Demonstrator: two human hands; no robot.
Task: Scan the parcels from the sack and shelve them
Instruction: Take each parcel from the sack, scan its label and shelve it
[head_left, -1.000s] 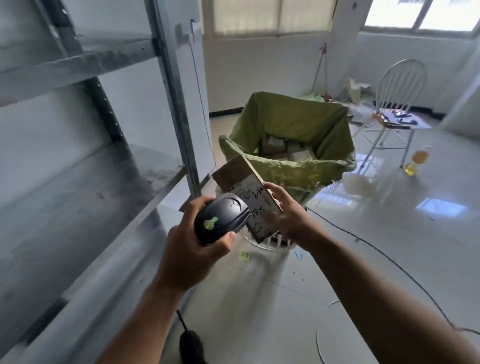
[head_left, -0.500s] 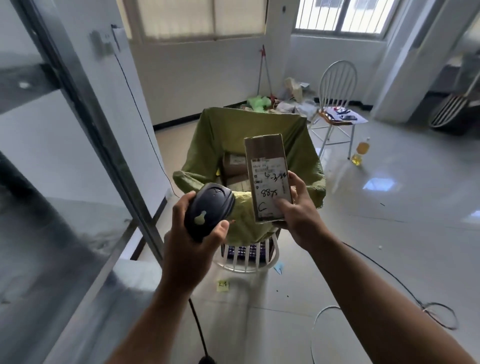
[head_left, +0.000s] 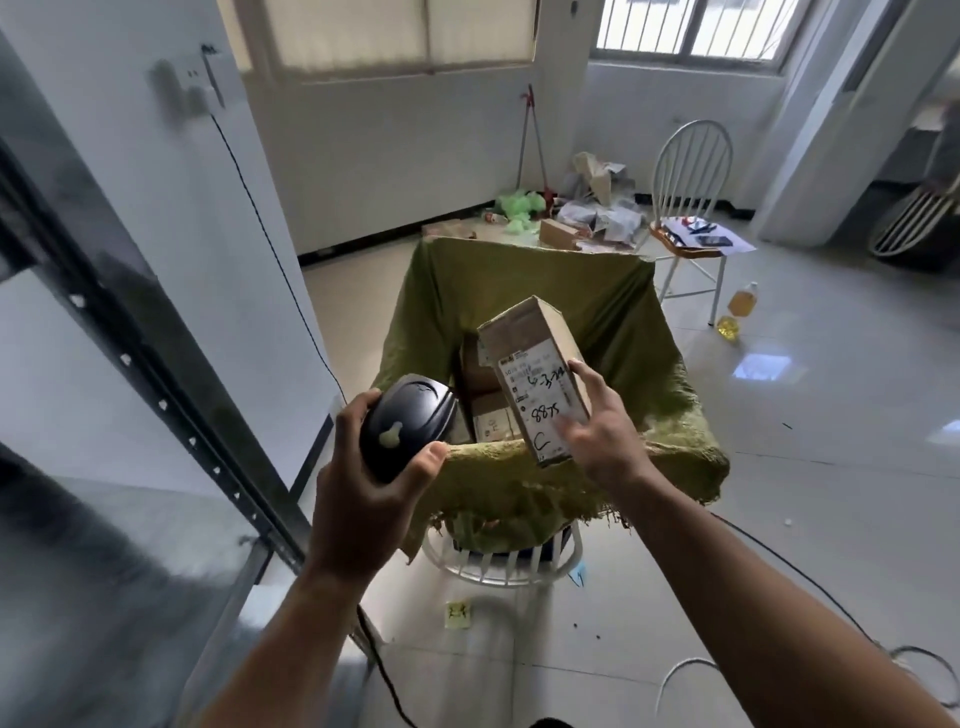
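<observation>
Cardboard parcel (head_left: 535, 374) is sitting in my right hand (head_left: 597, 431), fingers gripping its lower end, label tilted up toward me, I'd guess so the barcode stays readable. I'm clutching the black scanner (head_left: 408, 423) in my left hand (head_left: 363, 499), just beside the parcel, not obviously aiming at the label. Green sack (head_left: 545, 467), draped on a chair underneath, is holding more parcels. Metal shelf (head_left: 119, 545) is waiting on my left.

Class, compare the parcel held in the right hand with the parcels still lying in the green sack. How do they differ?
The held parcel is up above the green sack, tilted, in the right hand; the sack parcels lie low inside. The held parcel's white label with handwriting shows fully; the sack parcels are half hidden. All are brown cardboard.
</observation>
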